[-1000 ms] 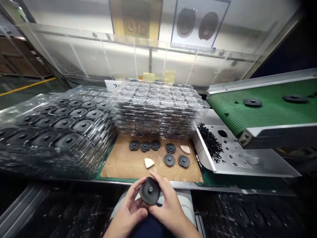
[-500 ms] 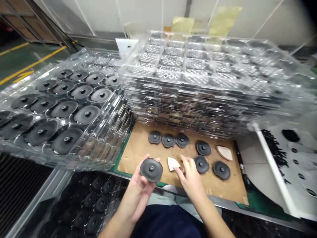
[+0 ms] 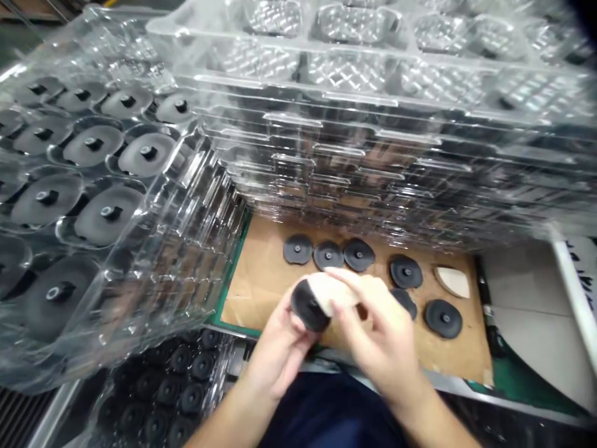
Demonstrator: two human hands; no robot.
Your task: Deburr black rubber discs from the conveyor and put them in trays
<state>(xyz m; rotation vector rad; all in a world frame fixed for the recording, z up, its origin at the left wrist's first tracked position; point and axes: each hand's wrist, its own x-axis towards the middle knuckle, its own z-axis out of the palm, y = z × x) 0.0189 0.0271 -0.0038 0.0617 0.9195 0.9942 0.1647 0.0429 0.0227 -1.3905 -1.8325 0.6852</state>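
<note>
So right now it looks like the wiping/rubbing step. The left hand (image 3: pixel 280 348) is closed around a black disc (image 3: pixel 308 306), gripping it by the rim and holding it up over the near edge of the tabletop (image 3: pixel 522 389). The right hand (image 3: pixel 382 336) has its fingers pinched on a pale wedge pad (image 3: pixel 329 289) that's pressed against the disc's face. Both hands are motion-blurred, so I can't make out exactly where the pad touches.

My guess is any follow-up needs a steady rim grip, so the disc doesn't twist under the pad.

Containers:
- The clear tray stack (image 3: pixel 186 205) at the left edge has its top tray nearly full, one disc seated per round pocket. The pockets towards its far end look empty.
- The empty trays (image 3: pixel 373 124) are piled high along the far edge, with nothing visible in the pockets.
- A lower tray (image 3: pixel 177 379) sits below the near left corner, also filled with discs.

Not in any container:
- Some loose discs (image 3: pixel 328 255) lie on the cardboard sheet (image 3: pixel 261 280), with three touching in a row near its far edge and the others towards its right side.
- A second pad (image 3: pixel 452 281) lies near the sheet's right edge, just beside a disc.
</note>
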